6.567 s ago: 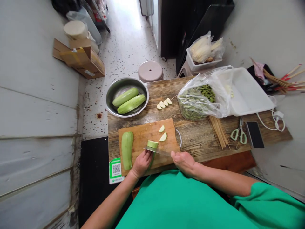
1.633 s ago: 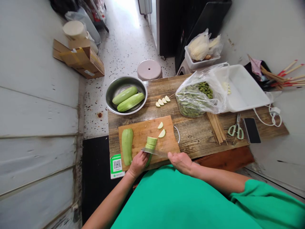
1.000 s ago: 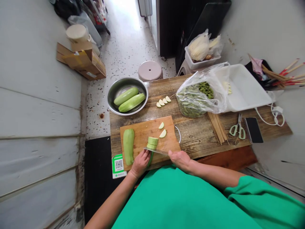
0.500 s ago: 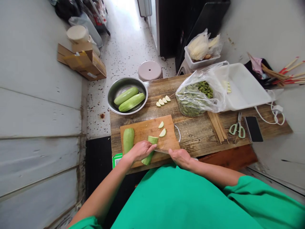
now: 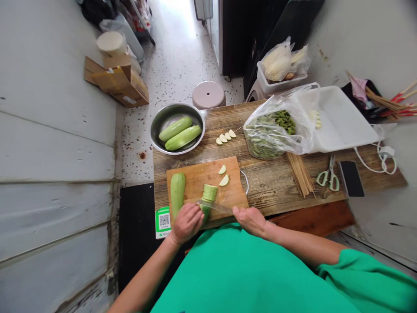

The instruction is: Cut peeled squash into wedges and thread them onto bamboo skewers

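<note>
A partly cut zucchini (image 5: 210,191) lies on the wooden cutting board (image 5: 195,171), its sliced end pointing away from me. My left hand (image 5: 188,221) is closed at its near left side, fingers curled against it. My right hand (image 5: 250,220) grips a knife (image 5: 216,206) whose blade lies across the zucchini; the handle is mostly hidden in the hand. To the left on the board is a whole zucchini (image 5: 177,191). Two half-round slices (image 5: 223,180) rest farther up the board. Beyond it, several slices on a skewer (image 5: 225,137) lie on the table.
A metal bowl (image 5: 177,108) with two zucchinis stands back left. Rightward are a plastic bag of green pods (image 5: 270,134), a white tray (image 5: 342,117), bamboo skewers (image 5: 299,174), scissors (image 5: 328,177) and a phone (image 5: 352,179). A green QR card (image 5: 163,221) sits by the board's left edge.
My left hand has slid back toward me along the zucchini, off its cut end. The knife now lies across the zucchini, its tip farther left. The view has shifted slightly.
</note>
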The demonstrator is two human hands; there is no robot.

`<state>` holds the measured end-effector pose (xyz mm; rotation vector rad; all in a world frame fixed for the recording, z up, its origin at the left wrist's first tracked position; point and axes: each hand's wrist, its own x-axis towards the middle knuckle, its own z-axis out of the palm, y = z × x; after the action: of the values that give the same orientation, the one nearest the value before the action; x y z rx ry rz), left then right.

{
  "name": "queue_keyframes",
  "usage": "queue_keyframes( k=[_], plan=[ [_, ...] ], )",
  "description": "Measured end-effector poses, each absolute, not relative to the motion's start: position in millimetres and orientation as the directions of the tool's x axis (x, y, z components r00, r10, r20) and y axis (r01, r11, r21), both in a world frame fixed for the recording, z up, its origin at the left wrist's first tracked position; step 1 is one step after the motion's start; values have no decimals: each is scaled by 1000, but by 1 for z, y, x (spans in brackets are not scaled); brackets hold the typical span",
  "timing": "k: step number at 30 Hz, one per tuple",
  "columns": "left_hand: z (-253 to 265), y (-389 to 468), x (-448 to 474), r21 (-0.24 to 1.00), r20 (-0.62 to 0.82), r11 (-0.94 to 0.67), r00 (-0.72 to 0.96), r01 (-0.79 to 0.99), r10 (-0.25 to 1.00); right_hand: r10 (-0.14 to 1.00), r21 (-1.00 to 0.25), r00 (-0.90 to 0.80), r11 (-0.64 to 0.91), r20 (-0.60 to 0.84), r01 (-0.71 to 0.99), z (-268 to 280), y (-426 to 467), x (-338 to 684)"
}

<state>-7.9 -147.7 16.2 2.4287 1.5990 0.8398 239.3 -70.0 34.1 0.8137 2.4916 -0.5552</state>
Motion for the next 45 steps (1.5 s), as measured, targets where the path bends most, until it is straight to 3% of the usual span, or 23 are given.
queue_keyframes(
  k=[2, 8, 25, 36, 45],
  plan=[
    [-1, -159, -3, 345, 334, -497, 391, 796, 858, 438, -231, -724, 747, -533, 623, 34, -69, 237],
    [-31, -164, -4, 301, 176, -484, 451, 822, 875, 430, -222, -722, 755, -542, 617, 34, -71, 235],
    [-38, -164, -5, 226, 153, -507, 483, 832, 862, 436, -199, -700, 751, -566, 630, 31, -78, 233],
    [-39, -164, -6, 261, 113, -477, 464, 839, 879, 436, -204, -693, 744, -575, 637, 33, -74, 229],
    [-36, -163, -2, 275, 185, -483, 447, 831, 875, 472, -189, -657, 709, -588, 679, 19, -73, 220]
  ],
)
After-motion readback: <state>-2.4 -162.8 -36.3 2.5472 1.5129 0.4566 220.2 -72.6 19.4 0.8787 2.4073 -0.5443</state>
